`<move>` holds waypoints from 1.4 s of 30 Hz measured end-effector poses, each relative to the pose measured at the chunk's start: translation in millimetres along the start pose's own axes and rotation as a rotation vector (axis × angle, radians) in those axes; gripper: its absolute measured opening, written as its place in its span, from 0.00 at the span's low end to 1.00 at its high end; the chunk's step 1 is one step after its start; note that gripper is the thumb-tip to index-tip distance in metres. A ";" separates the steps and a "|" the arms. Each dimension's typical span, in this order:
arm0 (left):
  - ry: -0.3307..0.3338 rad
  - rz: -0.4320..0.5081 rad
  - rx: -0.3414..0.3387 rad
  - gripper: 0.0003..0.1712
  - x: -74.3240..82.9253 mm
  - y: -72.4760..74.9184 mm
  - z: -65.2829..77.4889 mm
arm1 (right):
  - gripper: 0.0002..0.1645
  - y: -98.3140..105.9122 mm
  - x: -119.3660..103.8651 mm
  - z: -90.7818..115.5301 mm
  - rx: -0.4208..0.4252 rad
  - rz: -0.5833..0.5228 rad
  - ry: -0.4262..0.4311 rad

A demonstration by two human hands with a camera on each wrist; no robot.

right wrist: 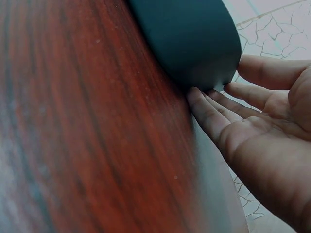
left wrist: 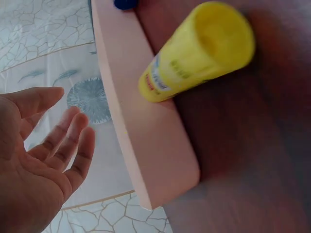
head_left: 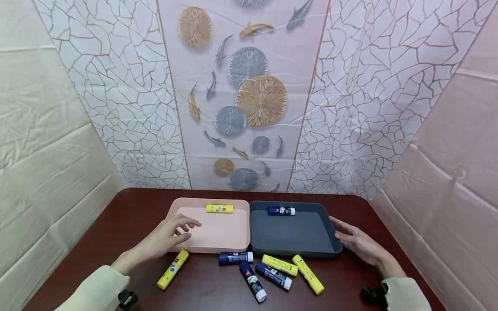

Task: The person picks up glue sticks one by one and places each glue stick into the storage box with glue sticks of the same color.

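My left hand (head_left: 169,235) hovers over the left side of a pink tray (head_left: 218,249), its fingers loosely bent and holding nothing. A yellow glue stick (head_left: 173,270) lies on the table just below it; the left wrist view shows that yellow stick (left wrist: 194,53) beside the tray wall (left wrist: 141,131). My right hand (head_left: 362,246) touches the right end of a dark grey tray (head_left: 295,250), fingers extended. In the right wrist view its fingertips (right wrist: 197,97) meet the tray's lower corner (right wrist: 204,53). One yellow stick (head_left: 219,209) lies in the pink tray, one navy glue stick (head_left: 281,211) in the grey.
In front of the trays lie navy glue sticks with white ends (head_left: 235,258) (head_left: 253,281) (head_left: 273,275) and yellow sticks (head_left: 280,265) (head_left: 308,274). The trays stand side by side on a dark red-brown table (head_left: 210,296). Patterned cloth (head_left: 249,147) hangs behind and beside the table.
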State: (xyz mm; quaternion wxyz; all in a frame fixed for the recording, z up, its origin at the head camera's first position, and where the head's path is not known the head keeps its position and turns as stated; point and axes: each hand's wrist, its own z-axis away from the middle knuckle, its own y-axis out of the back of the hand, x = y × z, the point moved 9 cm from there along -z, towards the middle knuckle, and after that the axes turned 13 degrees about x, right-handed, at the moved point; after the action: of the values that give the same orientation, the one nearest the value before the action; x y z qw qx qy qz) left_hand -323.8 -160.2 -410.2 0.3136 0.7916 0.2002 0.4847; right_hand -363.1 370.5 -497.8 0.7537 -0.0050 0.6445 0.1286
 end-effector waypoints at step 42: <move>0.096 -0.204 0.080 0.24 -4.5 1.4 84.0 | 0.45 -2.2 -1.1 1.6 0.005 0.010 -0.004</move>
State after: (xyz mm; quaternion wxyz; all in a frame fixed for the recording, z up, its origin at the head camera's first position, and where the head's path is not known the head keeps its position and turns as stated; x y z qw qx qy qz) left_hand -250.7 -189.4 -440.1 0.3193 0.7551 0.3135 0.4792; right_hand -361.3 368.4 -496.8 0.7543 0.0001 0.6434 0.1308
